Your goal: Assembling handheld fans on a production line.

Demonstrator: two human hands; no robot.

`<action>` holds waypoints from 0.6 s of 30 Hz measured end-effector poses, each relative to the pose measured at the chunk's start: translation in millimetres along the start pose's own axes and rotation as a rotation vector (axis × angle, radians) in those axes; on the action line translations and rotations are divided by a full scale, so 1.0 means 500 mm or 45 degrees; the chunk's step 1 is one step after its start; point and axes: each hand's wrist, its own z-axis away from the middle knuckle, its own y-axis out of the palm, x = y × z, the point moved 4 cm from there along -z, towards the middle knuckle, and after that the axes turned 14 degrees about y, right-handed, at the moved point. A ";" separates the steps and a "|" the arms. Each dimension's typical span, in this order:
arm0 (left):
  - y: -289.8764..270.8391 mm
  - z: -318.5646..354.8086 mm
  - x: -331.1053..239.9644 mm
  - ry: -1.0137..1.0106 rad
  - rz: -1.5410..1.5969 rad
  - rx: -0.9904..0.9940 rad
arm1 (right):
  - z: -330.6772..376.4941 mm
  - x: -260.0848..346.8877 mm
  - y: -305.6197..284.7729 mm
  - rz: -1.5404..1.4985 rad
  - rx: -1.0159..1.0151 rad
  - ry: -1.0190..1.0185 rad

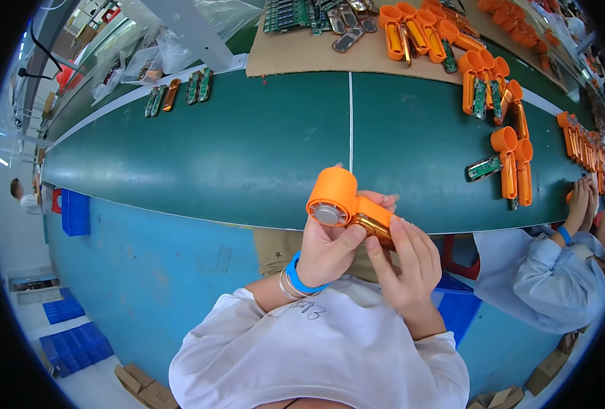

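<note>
One orange housing (343, 194) is held at the near edge of the worktop (261, 157). The left hand (326, 251) has its grip closed around it, and the right hand (411, 266) grips its copper cover (376, 229). More housings (508, 178) lie further right, beside circuit boards (484, 168).

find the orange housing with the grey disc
The orange housing is just right of centre in the head view, held between left hand and right hand by the near edge of the green table.
</note>
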 end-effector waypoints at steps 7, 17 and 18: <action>0.010 -0.003 -0.016 0.084 0.031 0.029 | 0.005 -0.047 -0.007 -0.969 0.152 0.616; 0.003 0.007 -0.014 0.133 0.136 0.142 | 0.000 -0.050 -0.013 -1.112 0.171 0.625; 0.005 0.006 -0.015 0.150 0.164 0.165 | 0.000 -0.051 -0.014 -1.131 0.158 0.612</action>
